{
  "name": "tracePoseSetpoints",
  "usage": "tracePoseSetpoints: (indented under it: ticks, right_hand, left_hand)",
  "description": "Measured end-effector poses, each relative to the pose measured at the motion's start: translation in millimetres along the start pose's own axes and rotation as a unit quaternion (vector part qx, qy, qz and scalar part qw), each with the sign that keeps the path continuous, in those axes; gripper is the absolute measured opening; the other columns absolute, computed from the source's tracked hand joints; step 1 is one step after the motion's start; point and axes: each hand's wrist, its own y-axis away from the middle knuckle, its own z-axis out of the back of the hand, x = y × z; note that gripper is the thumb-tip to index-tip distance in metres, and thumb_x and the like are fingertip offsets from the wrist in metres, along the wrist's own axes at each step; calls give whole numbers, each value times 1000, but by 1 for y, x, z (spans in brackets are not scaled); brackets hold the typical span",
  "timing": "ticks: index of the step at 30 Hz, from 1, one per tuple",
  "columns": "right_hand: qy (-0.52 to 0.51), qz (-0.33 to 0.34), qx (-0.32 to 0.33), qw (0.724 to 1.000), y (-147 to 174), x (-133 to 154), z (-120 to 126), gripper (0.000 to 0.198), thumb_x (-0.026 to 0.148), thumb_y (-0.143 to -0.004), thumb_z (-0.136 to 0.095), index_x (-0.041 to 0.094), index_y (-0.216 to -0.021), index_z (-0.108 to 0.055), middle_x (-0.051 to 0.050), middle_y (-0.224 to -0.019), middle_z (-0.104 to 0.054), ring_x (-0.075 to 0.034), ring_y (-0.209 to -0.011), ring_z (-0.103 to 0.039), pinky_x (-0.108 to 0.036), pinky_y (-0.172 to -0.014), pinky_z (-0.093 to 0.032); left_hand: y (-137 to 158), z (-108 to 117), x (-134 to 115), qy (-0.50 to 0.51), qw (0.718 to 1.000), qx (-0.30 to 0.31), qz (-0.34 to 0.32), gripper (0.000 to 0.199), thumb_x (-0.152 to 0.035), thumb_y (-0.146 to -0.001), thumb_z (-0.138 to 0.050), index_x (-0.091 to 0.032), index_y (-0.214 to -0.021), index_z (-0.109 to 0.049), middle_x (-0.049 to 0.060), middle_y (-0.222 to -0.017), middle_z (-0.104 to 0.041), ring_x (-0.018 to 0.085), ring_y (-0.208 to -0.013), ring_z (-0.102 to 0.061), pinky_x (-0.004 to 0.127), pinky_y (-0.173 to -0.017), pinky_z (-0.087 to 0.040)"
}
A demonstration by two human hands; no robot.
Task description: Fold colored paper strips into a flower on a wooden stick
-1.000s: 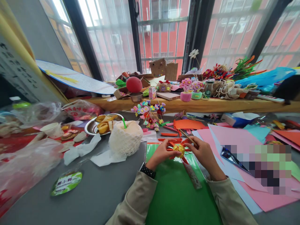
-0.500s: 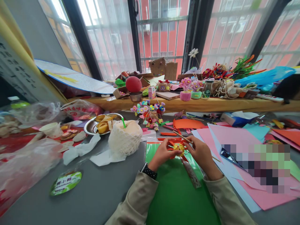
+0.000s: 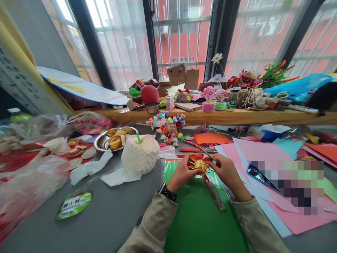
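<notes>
Between the thumb and fingers of my left hand (image 3: 183,173) is a small yellow and orange folded-paper piece (image 3: 200,165). My right hand (image 3: 226,172) is closed around a thin wooden stick (image 3: 206,154), which slants up to the left above the paper piece. Its fingertips meet the right side of that piece. Under both hands lies a glossy green sheet (image 3: 202,225). A ruler-like strip (image 3: 215,195) rests on it just below the fingers. Orange paper strips (image 3: 190,150) are scattered right behind my hands; the fingers partly hide the paper piece.
Left of my hands stands a netted coconut (image 3: 140,154) with a green straw, beside a metal bowl (image 3: 101,140) of peels. Pink paper sheets (image 3: 263,151) and a phone (image 3: 263,177) lie on the right. Pipe-cleaner flowers (image 3: 168,124) stand behind, below a cluttered wooden sill (image 3: 184,116).
The stick in my right hand has tipped a little steeper. The yellow and orange piece has turned slightly between my fingers; both hands stay in nearly the same place.
</notes>
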Motion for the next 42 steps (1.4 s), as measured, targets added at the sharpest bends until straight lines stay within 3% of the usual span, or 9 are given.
tracePoseSetpoints:
  ticks: [16, 30, 36, 42]
  right_hand:
    - [-30, -16, 44, 998, 0, -2, 1, 24, 33, -75, -45, 17, -86, -60, -4, -76, -66, -14, -53, -54, -24, -51, -40]
    - [55, -2, 9, 998, 0, 1, -2, 29, 34, -77, -41, 17, -86, -62, -2, -56, -61, -12, -41, -48, -21, -44, -35]
    - [78, 15, -17, 997, 1, -2, -7, 29, 34, -78, -40, 18, -86, -62, -3, -63, -63, -13, -44, -50, -22, -46, -36]
    - [78, 5, -13, 997, 2, -2, -8, 25, 30, -75, -44, 17, -87, -62, -3, -64, -64, -14, -47, -53, -23, -48, -37]
  left_hand:
    - [0, -2, 2, -33, 999, 1, 2, 57, -31, -55, -68, -20, -104, -42, 4, -94, -53, 17, -85, -53, 31, -79, -42]
    - [0, -2, 2, -19, 1000, 5, -11, 56, -30, -56, -68, -20, -105, -42, 5, -98, -53, 17, -85, -54, 31, -77, -43]
    - [0, -3, 1, 0, 1000, 8, -1, 54, -29, -57, -67, -20, -104, -42, 5, -98, -53, 16, -85, -54, 29, -72, -45]
    - [-1, -3, 3, -19, 1000, -4, -4, 53, -31, -57, -67, -19, -103, -42, 5, -97, -54, 17, -87, -53, 31, -79, -42]
